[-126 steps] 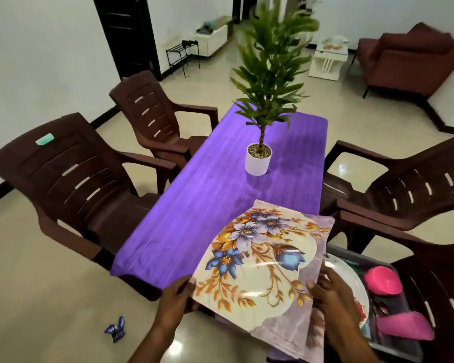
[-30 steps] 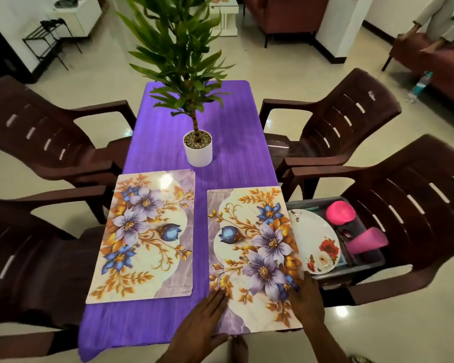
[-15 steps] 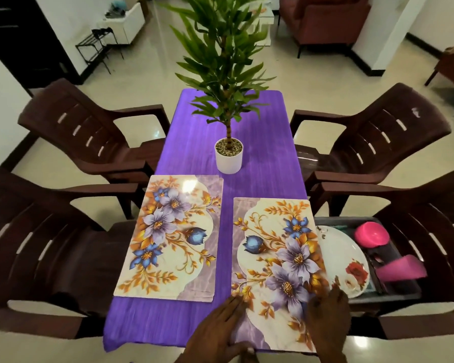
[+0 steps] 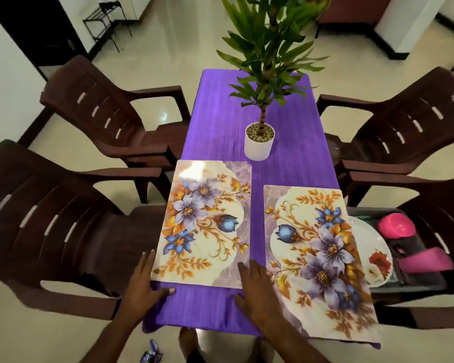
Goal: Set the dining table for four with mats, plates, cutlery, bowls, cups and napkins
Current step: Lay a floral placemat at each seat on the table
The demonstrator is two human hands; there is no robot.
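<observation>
Two floral place mats lie side by side on the purple tablecloth [image 4: 215, 132]. The left mat [image 4: 205, 224] sits near the table's left edge, and the right mat [image 4: 317, 258] overhangs the near edge. My left hand [image 4: 142, 281] lies flat, fingers straight, at the left mat's near-left corner. My right hand [image 4: 254, 292] rests flat with spread fingers between the mats, touching the left mat's near-right corner. On the chair at right, a dark tray [image 4: 425, 279] holds a flowered white plate [image 4: 372, 252], a pink bowl [image 4: 396, 226] and a pink cup [image 4: 427, 263].
A potted plant in a white pot [image 4: 259, 144] stands mid-table beyond the mats. Brown plastic armchairs [image 4: 50, 221] flank both long sides. A small blue object [image 4: 150, 356] lies on the floor by my feet. The far half of the cloth holds only the plant.
Both hands left the right mat and shifted left to the near corners of the left mat. The view has moved closer over the table.
</observation>
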